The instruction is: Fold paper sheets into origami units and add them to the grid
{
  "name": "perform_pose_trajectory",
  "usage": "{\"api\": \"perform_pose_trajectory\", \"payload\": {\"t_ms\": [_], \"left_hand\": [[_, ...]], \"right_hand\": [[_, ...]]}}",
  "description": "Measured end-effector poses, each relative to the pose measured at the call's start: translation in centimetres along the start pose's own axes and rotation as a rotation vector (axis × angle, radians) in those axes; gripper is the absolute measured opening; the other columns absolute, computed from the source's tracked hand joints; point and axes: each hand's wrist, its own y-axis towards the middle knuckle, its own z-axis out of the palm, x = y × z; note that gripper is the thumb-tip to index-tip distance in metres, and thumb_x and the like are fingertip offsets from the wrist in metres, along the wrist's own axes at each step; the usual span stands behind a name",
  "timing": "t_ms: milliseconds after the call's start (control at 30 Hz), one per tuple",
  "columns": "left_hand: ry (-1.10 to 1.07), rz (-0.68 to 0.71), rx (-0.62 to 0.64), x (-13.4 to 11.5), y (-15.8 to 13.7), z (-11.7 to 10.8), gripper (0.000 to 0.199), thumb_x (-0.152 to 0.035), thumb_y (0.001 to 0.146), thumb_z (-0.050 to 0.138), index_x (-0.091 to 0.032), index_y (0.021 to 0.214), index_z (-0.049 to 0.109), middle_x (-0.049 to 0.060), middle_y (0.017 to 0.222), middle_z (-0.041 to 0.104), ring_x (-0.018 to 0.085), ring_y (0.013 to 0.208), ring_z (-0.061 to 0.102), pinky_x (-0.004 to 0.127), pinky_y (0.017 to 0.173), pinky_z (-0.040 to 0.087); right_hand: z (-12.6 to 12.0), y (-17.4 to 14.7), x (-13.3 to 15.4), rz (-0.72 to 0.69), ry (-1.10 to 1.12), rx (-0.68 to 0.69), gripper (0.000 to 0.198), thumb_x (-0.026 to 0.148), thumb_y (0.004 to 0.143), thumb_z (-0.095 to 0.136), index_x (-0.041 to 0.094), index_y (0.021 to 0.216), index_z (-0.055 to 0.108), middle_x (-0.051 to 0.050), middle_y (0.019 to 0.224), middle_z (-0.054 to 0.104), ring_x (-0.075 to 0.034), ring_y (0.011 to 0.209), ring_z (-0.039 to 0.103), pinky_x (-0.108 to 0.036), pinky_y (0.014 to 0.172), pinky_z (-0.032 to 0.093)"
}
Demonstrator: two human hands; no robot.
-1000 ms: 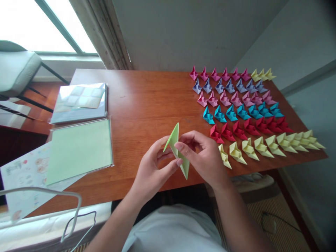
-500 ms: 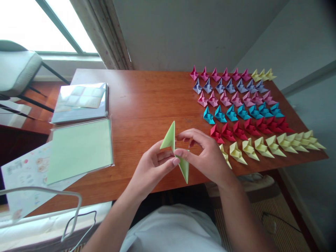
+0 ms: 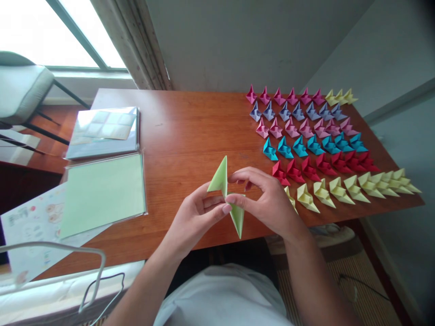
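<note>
Folded green paper (image 3: pixel 219 178), pinched mid-length, left hand (image 3: pixel 194 218), right hand (image 3: pixel 270 201).

folded light-green origami piece (image 3: pixel 220 178): smooth, matt paper with sharp creases. red origami figures (image 3: pixel 310 170): matt paper. tabletop (image 3: pixel 190 131): fine-grained wood, smooth with a soft sheen. upper packet (image 3: pixel 105 146): glossy, transparent plastic wrapping, strongly reflective. curtain (image 3: pixel 136 40): matt, draped cloth. shirt (image 3: pixel 224 299): matt cloth, lightly wrinkled.

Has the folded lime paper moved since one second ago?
Yes, slightly: the lower tip of the folded lime paper sits closer to the near edge of the table.
</note>
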Motion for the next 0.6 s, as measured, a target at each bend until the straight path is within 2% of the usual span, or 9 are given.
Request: {"api": "perform_pose_trajectory", "payload": {"t_ms": [300,400,500,600], "left_hand": [[0.03,0.005,0.017,-0.3,0.0,-0.2,0.053,-0.027,0.082,0.078,-0.019,0.132,0.06,0.01,0.133,0.066,0.028,0.118,0.065,0.038,0.102,0.052],[0.067,0.041,-0.006,-0.1,0.0,-0.2,0.055,-0.029,0.083,0.077,-0.019,0.133,0.056,0.012,0.135,0.063,0.029,0.118,0.064,0.041,0.103,0.052],[0.141,0.096,-0.071,0.2,-0.1,0.0,0.049,-0.03,0.085,0.075,-0.02,0.128,0.054,0.012,0.135,0.06,0.027,0.117,0.064,0.042,0.104,0.05],[0.184,0.16,-0.094,0.4,-0.3,0.3,0.039,-0.029,0.087,0.072,-0.021,0.12,0.053,0.012,0.138,0.057,0.026,0.118,0.063,0.041,0.104,0.05]], "right_hand": [[-0.3,-0.3,0.2,0.003,-0.045,-0.023,0.015,0.021,0.09,0.068,0.023,0.105,0.069,-0.002,0.105,0.071,-0.017,0.094,0.066,-0.029,0.084,0.054],[0.0,-0.5,0.2,-0.005,-0.058,-0.045,0.023,0.012,0.09,0.06,0.023,0.109,0.069,-0.003,0.107,0.071,-0.017,0.096,0.067,-0.029,0.083,0.055],[0.4,-0.7,0.0,0.013,-0.07,-0.084,0.033,0.006,0.087,0.056,0.023,0.113,0.069,-0.004,0.11,0.07,-0.018,0.1,0.067,-0.029,0.084,0.057],[1.0,-0.8,-0.1,0.087,-0.045,-0.083,0.035,0.008,0.086,0.057,0.023,0.115,0.069,-0.005,0.11,0.071,-0.019,0.097,0.068,-0.028,0.079,0.058]]}}
